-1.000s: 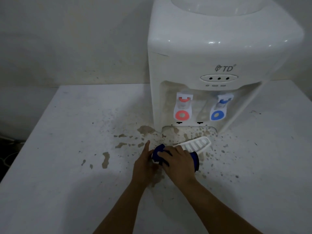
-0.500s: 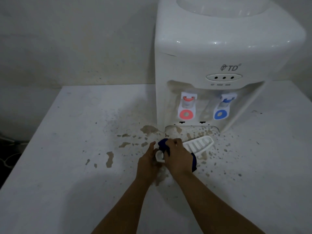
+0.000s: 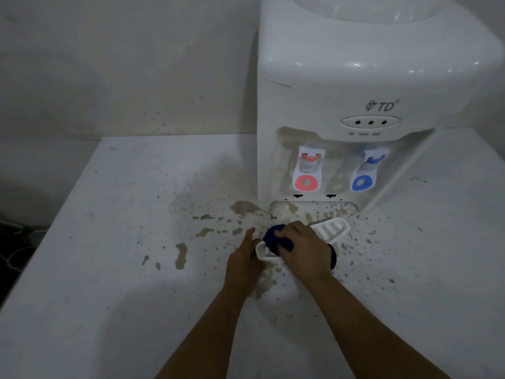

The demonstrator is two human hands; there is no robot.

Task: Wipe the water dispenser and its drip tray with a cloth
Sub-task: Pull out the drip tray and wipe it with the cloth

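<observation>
A white water dispenser with a red tap and a blue tap stands at the back right of the table. Its white slotted drip tray lies pulled out on the table in front of it. My left hand holds the tray's left end. My right hand grips a dark blue cloth and presses it on the tray's left part. Part of the tray is hidden under my hands.
The white table is covered with brown stains and specks in front of the dispenser. The tray's vacant slot at the dispenser's base is stained too. A grey wall stands behind; the table's left edge drops off.
My right hand has slid the cloth a little to the left along the tray, and the tray's left end now shows below the cloth. My left hand keeps its hold.
</observation>
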